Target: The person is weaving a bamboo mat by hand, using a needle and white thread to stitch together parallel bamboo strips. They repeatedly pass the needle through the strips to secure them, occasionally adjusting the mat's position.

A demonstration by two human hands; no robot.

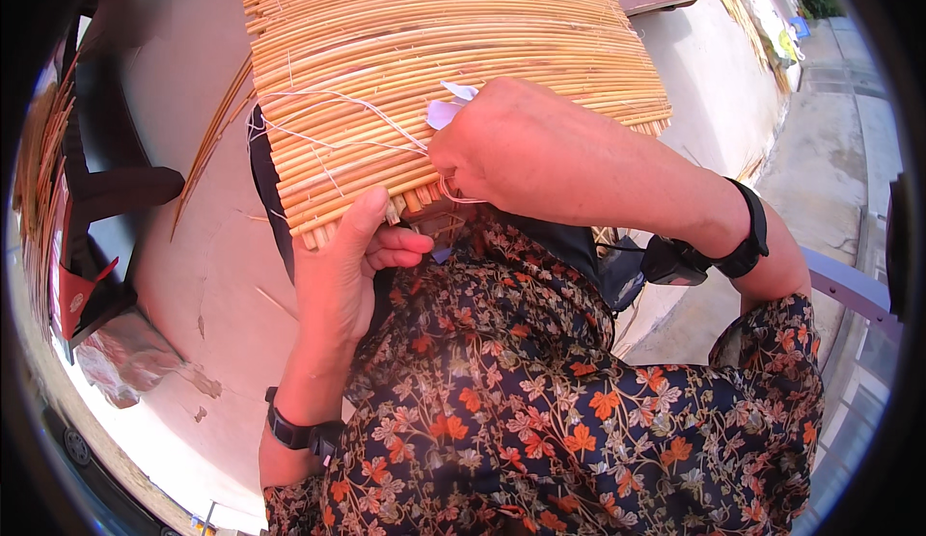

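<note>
Left hand (333, 271) grips the near-left edge of the mat (453, 29), before the shirt (540, 372); right hand (497, 155), closed, pinches white thread (391, 119) over it. Reeds (367, 63) lie crosswise, left to right, right ends slightly farther away.

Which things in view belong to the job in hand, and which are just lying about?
Job in hand:
tan, slatted mat of thin round stalks, touched by the left hand
thin white string, running to the right hand
small pale lilac scrap beside it, probably

Lying about, seemingly:
loose, slender tan stalks at left
crumpled, shiny plastic-like sheet, lower left
</note>
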